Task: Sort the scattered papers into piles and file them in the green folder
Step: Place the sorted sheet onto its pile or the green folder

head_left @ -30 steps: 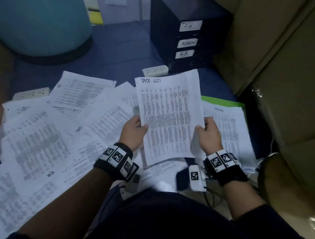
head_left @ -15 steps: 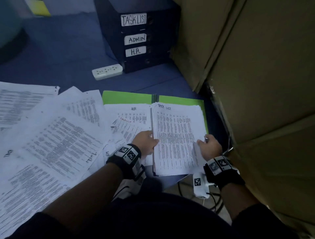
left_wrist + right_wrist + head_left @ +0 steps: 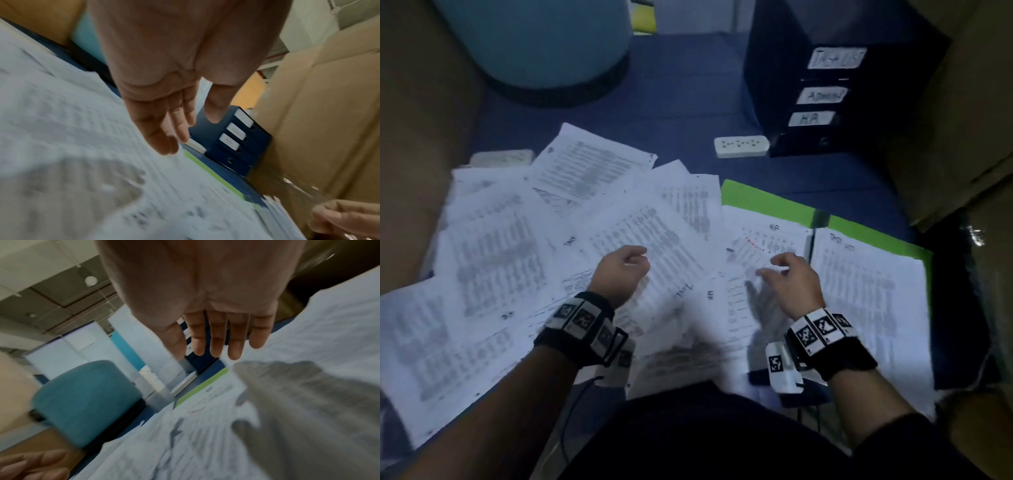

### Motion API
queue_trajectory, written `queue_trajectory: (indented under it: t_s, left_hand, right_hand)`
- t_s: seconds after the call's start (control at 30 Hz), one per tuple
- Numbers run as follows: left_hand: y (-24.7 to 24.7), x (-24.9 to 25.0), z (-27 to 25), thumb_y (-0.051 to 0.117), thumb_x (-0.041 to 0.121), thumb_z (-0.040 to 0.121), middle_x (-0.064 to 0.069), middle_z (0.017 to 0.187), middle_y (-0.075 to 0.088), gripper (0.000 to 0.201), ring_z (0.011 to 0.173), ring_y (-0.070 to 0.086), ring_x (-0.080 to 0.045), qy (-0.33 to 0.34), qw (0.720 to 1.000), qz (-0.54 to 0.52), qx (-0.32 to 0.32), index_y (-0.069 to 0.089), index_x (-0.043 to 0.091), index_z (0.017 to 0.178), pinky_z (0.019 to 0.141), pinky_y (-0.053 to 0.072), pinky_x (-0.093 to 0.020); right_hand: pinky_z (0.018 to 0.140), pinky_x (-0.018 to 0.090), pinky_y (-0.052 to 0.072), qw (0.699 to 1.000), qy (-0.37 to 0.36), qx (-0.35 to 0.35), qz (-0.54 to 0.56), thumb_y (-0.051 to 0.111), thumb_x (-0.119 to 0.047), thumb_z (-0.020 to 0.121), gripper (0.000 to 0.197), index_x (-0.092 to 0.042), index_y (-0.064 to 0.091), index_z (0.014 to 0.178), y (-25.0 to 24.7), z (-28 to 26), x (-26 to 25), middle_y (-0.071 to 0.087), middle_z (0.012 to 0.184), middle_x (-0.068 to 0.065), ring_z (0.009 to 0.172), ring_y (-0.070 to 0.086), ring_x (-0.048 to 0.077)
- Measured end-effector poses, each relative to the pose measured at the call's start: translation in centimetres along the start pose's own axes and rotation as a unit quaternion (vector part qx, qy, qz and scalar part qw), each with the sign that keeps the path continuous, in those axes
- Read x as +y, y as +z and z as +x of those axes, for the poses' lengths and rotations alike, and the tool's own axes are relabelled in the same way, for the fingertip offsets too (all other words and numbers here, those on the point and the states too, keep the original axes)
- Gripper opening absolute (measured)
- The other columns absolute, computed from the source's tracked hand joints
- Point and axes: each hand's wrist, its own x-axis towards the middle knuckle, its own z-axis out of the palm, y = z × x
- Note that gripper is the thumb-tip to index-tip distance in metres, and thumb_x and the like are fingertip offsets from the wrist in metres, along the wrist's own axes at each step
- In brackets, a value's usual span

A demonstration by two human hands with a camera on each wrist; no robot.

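The green folder (image 3: 767,202) lies open on the blue floor at the right. An HR pile (image 3: 763,246) lies on its left half and a task-list pile (image 3: 866,294) on its right half. Scattered printed papers (image 3: 510,260) cover the floor to the left. My left hand (image 3: 625,269) hovers empty above the scattered sheets, fingers loose. My right hand (image 3: 787,274) hovers empty above the HR pile with fingers extended. The left wrist view shows my left hand (image 3: 174,129) relaxed over blurred papers (image 3: 72,146); the right wrist view shows straight fingers (image 3: 216,340) above the papers (image 3: 308,353).
A dark drawer unit (image 3: 835,89) with three white labels stands at the back right, a white power strip (image 3: 741,146) in front of it. A teal pouf (image 3: 541,44) sits at the back left. Cardboard boxes (image 3: 962,120) wall the right side.
Both hands let go of the task-list stack, which now lies on the folder's right half. They moved left, the left over the scattered sheets, the right over the HR pile.
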Motion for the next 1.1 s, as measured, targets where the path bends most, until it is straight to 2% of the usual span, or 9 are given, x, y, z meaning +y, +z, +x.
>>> queue_trajectory:
  t_s: [0.13,0.23,0.33,0.4,0.57,0.83,0.9,0.97,1.1]
  left_hand:
    - [-7.0,-4.0,0.8,0.063,0.016,0.089,-0.010,0.118,0.061,0.029,0.097,0.059,-0.024,-0.033,0.996,0.007,0.080,0.060,0.014,0.118,0.076,0.048,-0.035]
    - [-10.9,-6.4,0.8,0.060,0.019,0.091,-0.009,0.128,0.056,0.034,0.108,0.057,-0.025,-0.055,0.994,0.032,0.084,0.057,0.013,0.125,0.080,0.047,-0.036]
    - [-13.2,-8.1,0.5,0.058,0.018,0.091,-0.012,0.128,0.057,0.034,0.099,0.059,-0.025,-0.055,0.996,0.027,0.071,0.056,0.012,0.125,0.072,0.046,-0.030]
    - [-14.3,-8.9,0.3,0.058,0.015,0.091,-0.014,0.124,0.059,0.032,0.087,0.057,-0.021,-0.055,0.997,0.016,0.056,0.057,0.011,0.123,0.067,0.044,-0.027]
    - [-16.7,-10.3,1.4,0.060,0.012,0.089,-0.011,0.120,0.061,0.027,0.094,0.057,-0.019,-0.051,0.998,0.022,0.025,0.059,0.013,0.117,0.076,0.045,-0.030]
    - [-15.4,-9.8,2.4,0.061,0.015,0.090,-0.007,0.116,0.060,0.032,0.107,0.058,-0.023,-0.024,0.996,0.064,-0.054,0.057,0.011,0.121,0.094,0.049,-0.041]
    - [-14.9,-9.7,2.6,0.061,0.017,0.090,-0.007,0.117,0.059,0.033,0.108,0.057,-0.022,-0.026,0.995,0.070,-0.070,0.056,0.012,0.122,0.092,0.048,-0.037]
    - [-14.6,-9.6,2.7,0.061,0.020,0.091,-0.007,0.118,0.059,0.037,0.108,0.057,-0.021,-0.031,0.994,0.071,-0.077,0.053,0.013,0.126,0.087,0.047,-0.032]
    - [-13.7,-8.8,3.1,0.063,0.029,0.090,-0.009,0.122,0.056,0.067,0.108,0.058,-0.028,-0.067,0.994,-0.018,-0.083,0.027,0.015,0.144,0.081,0.055,-0.042]
  right_hand:
    - [0.094,0.029,0.039,0.995,-0.038,-0.063,-0.061,0.068,-0.028,0.085,0.047,-0.010,0.054,0.126,6.0,0.7,-5.9,0.050,0.132,0.009,0.117,0.051,0.026]
    - [0.100,0.039,0.042,0.986,-0.024,-0.090,-0.139,0.072,-0.035,0.079,0.066,-0.013,0.046,0.135,10.1,1.9,-8.8,0.044,0.140,0.008,0.124,0.047,0.029]
    - [0.099,0.045,0.042,0.968,0.003,-0.064,-0.244,0.076,-0.040,0.071,0.077,-0.012,0.044,0.135,12.8,3.4,-10.6,0.043,0.138,0.010,0.124,0.045,0.033]
    - [0.099,0.049,0.041,0.952,0.032,-0.057,-0.298,0.077,-0.039,0.071,0.075,-0.009,0.043,0.131,13.9,4.1,-11.2,0.044,0.134,0.014,0.123,0.043,0.036]
    - [0.102,0.051,0.036,0.945,0.060,-0.045,-0.318,0.072,-0.027,0.079,0.055,-0.010,0.046,0.123,16.3,3.6,-10.7,0.044,0.131,0.015,0.124,0.039,0.037]
    - [0.098,0.051,0.039,0.949,0.095,-0.060,-0.296,0.079,-0.030,0.075,0.071,-0.007,0.037,0.127,16.1,2.0,-9.8,0.042,0.130,0.016,0.123,0.039,0.036]
    - [0.092,0.043,0.043,0.957,0.092,-0.066,-0.268,0.070,-0.026,0.083,0.042,-0.007,0.044,0.111,16.0,1.8,-10.2,0.054,0.117,0.016,0.105,0.050,0.032]
    - [0.071,0.031,0.044,0.977,0.057,-0.065,-0.193,0.058,-0.017,0.091,0.015,-0.008,0.046,0.092,15.6,1.3,-10.9,0.061,0.095,0.014,0.080,0.052,0.027]
    - [0.048,0.022,0.035,0.996,-0.019,-0.078,0.048,0.056,-0.013,0.092,0.016,-0.015,0.047,0.079,14.0,-2.1,-13.0,0.047,0.066,0.002,0.060,0.045,0.019]
